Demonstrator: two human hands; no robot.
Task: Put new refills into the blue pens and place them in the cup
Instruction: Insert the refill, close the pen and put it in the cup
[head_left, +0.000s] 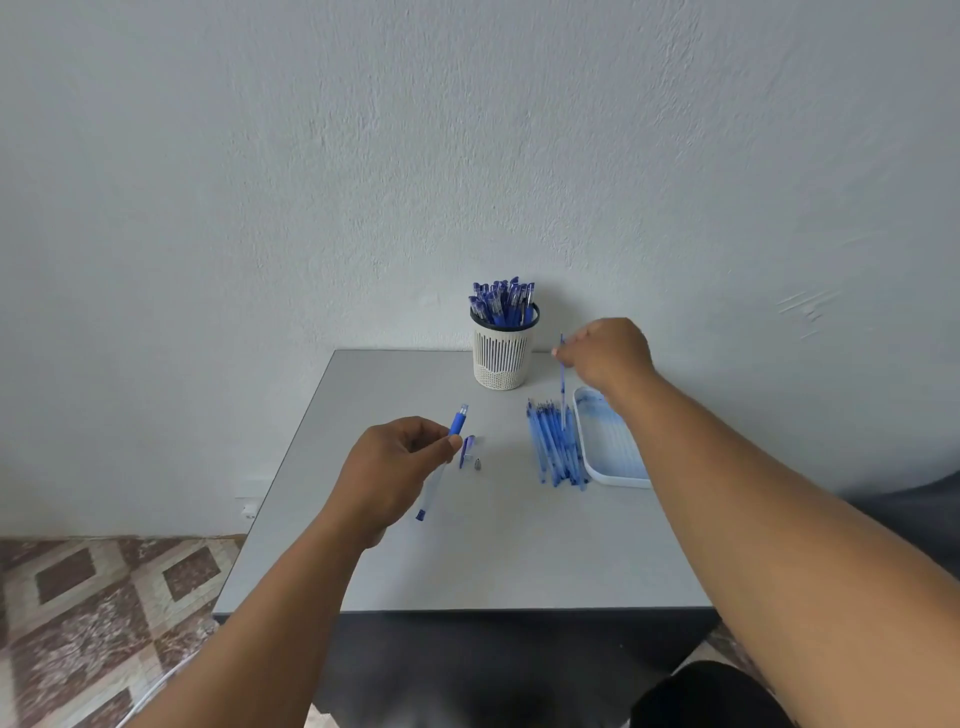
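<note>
My left hand (395, 467) grips an uncapped pen barrel (441, 460) above the desk (467, 561); my right hand (605, 356) pinches one refill (562, 384) over the refill pile (556, 447), beside the cup (503, 353). I judge insertion comes next: bring its tip to the barrel's open end

A single head-worn wide-angle view looks forward and down from above the near edge of a grey table (467, 561), facing a white wall (467, 130) at 12 o'clock. It sits close enough that both forearms enter from the bottom corners, at 7 and 5 o'clock. The tabletop fills the lower centre, the wall the whole upper half, and patterned floor (104, 597) shows at 8 o'clock. Straight edges bow toward the borders.
</note>
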